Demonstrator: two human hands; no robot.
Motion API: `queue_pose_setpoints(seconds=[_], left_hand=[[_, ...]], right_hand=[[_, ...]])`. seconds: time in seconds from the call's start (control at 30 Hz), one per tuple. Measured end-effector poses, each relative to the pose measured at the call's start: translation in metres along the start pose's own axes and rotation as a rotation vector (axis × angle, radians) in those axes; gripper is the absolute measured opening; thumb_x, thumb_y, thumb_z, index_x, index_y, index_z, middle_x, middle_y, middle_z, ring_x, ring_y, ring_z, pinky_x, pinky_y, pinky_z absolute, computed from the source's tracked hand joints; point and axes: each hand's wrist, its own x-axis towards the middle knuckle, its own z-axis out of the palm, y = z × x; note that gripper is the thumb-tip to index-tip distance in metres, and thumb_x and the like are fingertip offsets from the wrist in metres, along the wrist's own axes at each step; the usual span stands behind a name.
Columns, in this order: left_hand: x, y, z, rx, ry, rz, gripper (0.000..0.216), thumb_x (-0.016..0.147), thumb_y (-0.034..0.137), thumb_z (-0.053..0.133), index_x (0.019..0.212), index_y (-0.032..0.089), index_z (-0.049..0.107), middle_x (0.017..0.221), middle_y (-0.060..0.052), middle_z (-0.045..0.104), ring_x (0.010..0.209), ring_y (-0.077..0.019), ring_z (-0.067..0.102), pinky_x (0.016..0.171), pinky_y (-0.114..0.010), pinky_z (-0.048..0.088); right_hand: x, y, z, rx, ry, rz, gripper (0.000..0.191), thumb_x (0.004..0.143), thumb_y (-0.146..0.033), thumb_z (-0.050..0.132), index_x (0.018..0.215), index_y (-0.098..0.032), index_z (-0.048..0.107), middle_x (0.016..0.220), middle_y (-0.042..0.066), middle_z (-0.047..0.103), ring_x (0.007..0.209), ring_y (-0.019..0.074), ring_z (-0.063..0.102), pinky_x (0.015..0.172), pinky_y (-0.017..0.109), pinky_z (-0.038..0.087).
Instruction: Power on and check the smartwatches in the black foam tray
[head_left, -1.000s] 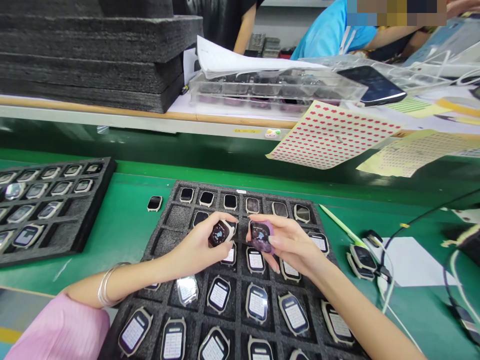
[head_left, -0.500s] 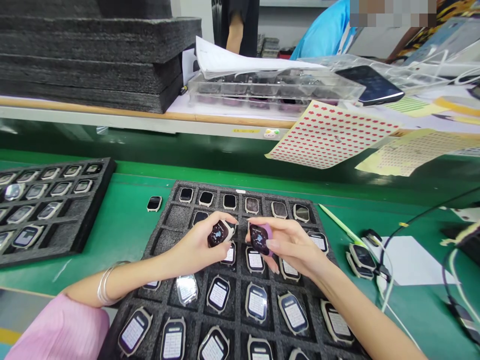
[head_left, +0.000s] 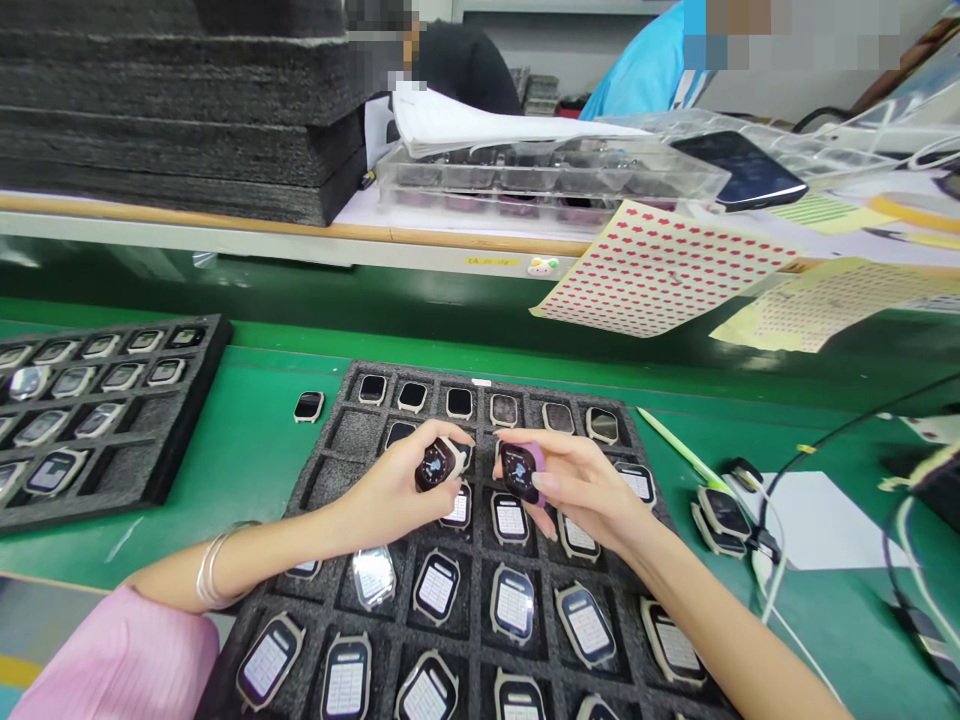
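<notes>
My left hand (head_left: 409, 480) is closed around a light-cased smartwatch (head_left: 436, 466), gripping its edges with thumb and fingers. A purple smartwatch (head_left: 519, 470) is pinched in my right hand (head_left: 581, 485), its thumb against the case's right side. Both dark screens are lit with a dial and a blue mark, and both face me. The two watches are apart, held side by side above a black foam tray (head_left: 480, 560). Strapless square watches lie in many of its pockets, several with white lit screens, such as the watch (head_left: 514, 605) below my hands. My hands hide some middle pockets.
A second foam tray (head_left: 161, 475) of watches lies at the left, with a loose watch (head_left: 308, 406) between the trays. At the right are a green pen (head_left: 679, 445), stacked watches (head_left: 724, 520), cables and white paper (head_left: 825, 520). Foam stacks (head_left: 165, 140) and plastic trays (head_left: 525, 180) fill the shelf; people are behind.
The watch in my left hand has turned slightly, and the purple one has tilted a little. Behind the shelf, a person in black has bent lower. The trays have stayed put.
</notes>
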Motion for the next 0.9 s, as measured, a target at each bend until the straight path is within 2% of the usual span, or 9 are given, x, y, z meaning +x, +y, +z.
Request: queue_pose_setpoints(seconds=[0.2, 0.33, 0.43, 0.63, 0.7, 0.77, 0.83, 0.9], left_hand=[[0.0028, 0.0003, -0.0019, 0.018, 0.012, -0.007, 0.033, 0.079, 0.012, 0.054, 0.11, 0.021, 0.052, 0.089, 0.0, 0.057, 0.078, -0.0158, 0.053, 0.071, -0.026, 0.042], [0.0032, 0.0022, -0.004, 0.012, 0.042, 0.035, 0.034, 0.082, 0.015, 0.055, 0.115, 0.021, 0.05, 0.096, -0.002, 0.055, 0.08, -0.0158, 0.051, 0.072, -0.026, 0.042], [0.0024, 0.005, -0.0058, 0.012, 0.044, 0.04, 0.032, 0.082, 0.013, 0.054, 0.113, 0.02, 0.05, 0.092, -0.001, 0.053, 0.076, -0.0146, 0.049, 0.069, -0.024, 0.041], [0.0028, 0.0018, -0.0054, 0.03, 0.043, 0.044, 0.034, 0.082, 0.013, 0.056, 0.115, 0.02, 0.051, 0.098, -0.002, 0.056, 0.085, -0.0165, 0.054, 0.077, -0.027, 0.045], [0.0037, -0.0012, -0.0044, -0.02, 0.03, 0.022, 0.041, 0.082, 0.015, 0.06, 0.121, 0.022, 0.048, 0.102, -0.003, 0.057, 0.09, -0.0181, 0.055, 0.08, -0.029, 0.046], [0.0046, -0.0033, -0.0036, -0.123, -0.007, -0.022, 0.048, 0.081, 0.017, 0.063, 0.125, 0.023, 0.044, 0.103, -0.004, 0.057, 0.09, -0.0183, 0.057, 0.075, -0.028, 0.049], [0.0054, -0.0036, -0.0034, -0.253, -0.046, -0.073, 0.048, 0.081, 0.015, 0.061, 0.125, 0.022, 0.043, 0.106, -0.005, 0.058, 0.09, -0.0181, 0.058, 0.069, -0.027, 0.05], [0.0062, -0.0027, -0.0041, -0.355, -0.064, -0.105, 0.047, 0.079, 0.012, 0.059, 0.123, 0.02, 0.044, 0.109, -0.007, 0.059, 0.092, -0.0186, 0.059, 0.072, -0.029, 0.053]], right_hand=[[-0.0001, 0.0001, -0.0017, -0.031, 0.032, 0.022, 0.041, 0.08, -0.026, 0.074, 0.119, -0.019, 0.068, 0.095, 0.011, 0.071, 0.046, 0.0106, 0.058, 0.038, 0.022, 0.046], [-0.0009, -0.0011, -0.0006, -0.019, 0.047, -0.001, 0.044, 0.078, -0.027, 0.076, 0.12, -0.02, 0.067, 0.096, 0.011, 0.071, 0.045, 0.01, 0.057, 0.038, 0.022, 0.046], [-0.002, -0.0024, 0.0009, -0.005, 0.03, -0.006, 0.041, 0.078, -0.026, 0.076, 0.118, -0.019, 0.069, 0.094, 0.01, 0.072, 0.043, 0.0098, 0.057, 0.036, 0.021, 0.044], [-0.0029, -0.0036, 0.0049, 0.001, -0.014, -0.001, 0.043, 0.082, -0.026, 0.073, 0.123, -0.019, 0.064, 0.095, 0.01, 0.072, 0.046, 0.0101, 0.06, 0.04, 0.021, 0.05], [-0.0026, -0.0036, 0.0064, 0.005, -0.013, 0.027, 0.045, 0.085, -0.025, 0.07, 0.128, -0.019, 0.06, 0.098, 0.011, 0.071, 0.051, 0.0119, 0.063, 0.042, 0.022, 0.052], [-0.002, -0.0034, 0.0074, 0.011, -0.002, 0.064, 0.044, 0.087, -0.023, 0.066, 0.13, -0.019, 0.057, 0.102, 0.012, 0.07, 0.056, 0.0133, 0.065, 0.044, 0.022, 0.053], [-0.001, -0.0028, 0.0079, 0.009, 0.006, 0.09, 0.041, 0.087, -0.022, 0.065, 0.127, -0.019, 0.057, 0.108, 0.013, 0.068, 0.06, 0.0133, 0.066, 0.044, 0.021, 0.053], [0.0001, -0.0015, 0.0077, -0.009, 0.027, 0.087, 0.038, 0.087, -0.022, 0.065, 0.124, -0.02, 0.059, 0.11, 0.012, 0.066, 0.06, 0.0125, 0.065, 0.044, 0.02, 0.052]])
